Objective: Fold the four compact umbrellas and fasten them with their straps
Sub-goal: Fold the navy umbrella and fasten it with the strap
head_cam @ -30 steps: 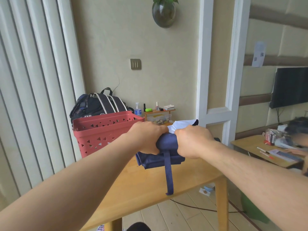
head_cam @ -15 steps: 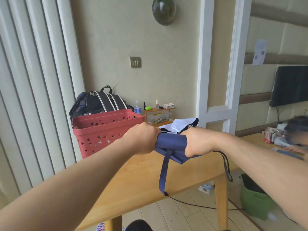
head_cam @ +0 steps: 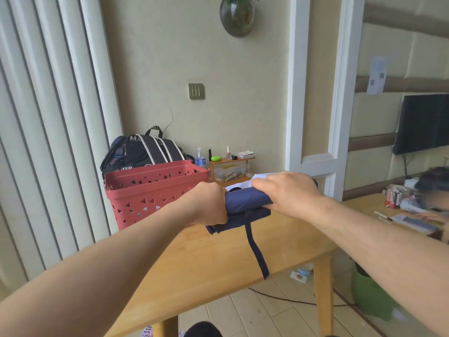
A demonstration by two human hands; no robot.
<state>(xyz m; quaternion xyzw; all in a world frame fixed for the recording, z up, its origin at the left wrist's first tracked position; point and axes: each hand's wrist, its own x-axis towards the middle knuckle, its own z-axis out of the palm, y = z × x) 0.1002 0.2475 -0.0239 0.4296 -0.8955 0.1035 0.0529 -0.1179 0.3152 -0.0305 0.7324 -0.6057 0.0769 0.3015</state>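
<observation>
Lowered toward the table point(head_cam: 218, 259) since a moment ago: navy umbrella point(head_cam: 245, 205), both fists wrapped round it. Left hand point(head_cam: 209, 205) gripping one end, right hand point(head_cam: 286, 193) clamping the other, likely to bunch the cloth tight; loose strap point(head_cam: 257, 254) dangling, unfastened. Beyond: red basket point(head_cam: 155, 188), backpack point(head_cam: 145, 149), beige wall, dark screen

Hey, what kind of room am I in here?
Probably a living room at home: a wooden table with a red basket, a wall-mounted TV, and a backpack against the wall.
</observation>
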